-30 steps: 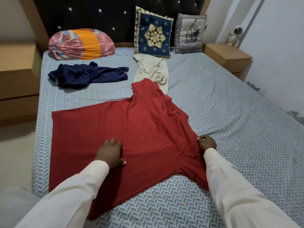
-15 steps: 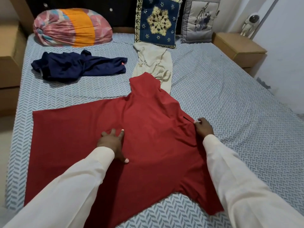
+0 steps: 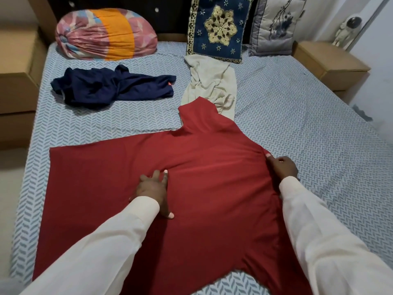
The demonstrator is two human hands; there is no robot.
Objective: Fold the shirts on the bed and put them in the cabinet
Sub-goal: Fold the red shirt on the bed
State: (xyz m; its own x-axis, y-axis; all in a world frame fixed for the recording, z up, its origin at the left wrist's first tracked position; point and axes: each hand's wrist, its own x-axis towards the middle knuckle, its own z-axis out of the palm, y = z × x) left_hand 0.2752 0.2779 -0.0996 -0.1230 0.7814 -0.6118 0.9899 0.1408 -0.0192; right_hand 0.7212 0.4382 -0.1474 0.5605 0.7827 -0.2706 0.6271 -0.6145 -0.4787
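A red shirt (image 3: 212, 188) lies spread flat across the near half of the bed (image 3: 308, 135), one sleeve pointing towards the headboard. My left hand (image 3: 154, 188) presses flat on the middle of the shirt, fingers spread. My right hand (image 3: 281, 169) rests on the shirt's right edge near the collar, fingers bent onto the cloth. A crumpled navy shirt (image 3: 110, 87) lies further up on the left. A rumpled cream shirt (image 3: 210, 81) lies beside it, its lower end under the red sleeve.
A rolled pink and orange bundle (image 3: 104, 34), a blue patterned cushion (image 3: 219, 26) and a grey cushion (image 3: 276, 24) line the headboard. Wooden bedside cabinets stand at the left (image 3: 17, 67) and right (image 3: 327, 62). A small astronaut figure (image 3: 346, 30) stands behind the right one.
My left hand has slid forward over the red shirt. My right hand has moved up the shirt's right edge towards the collar. Creases now run between the two hands.
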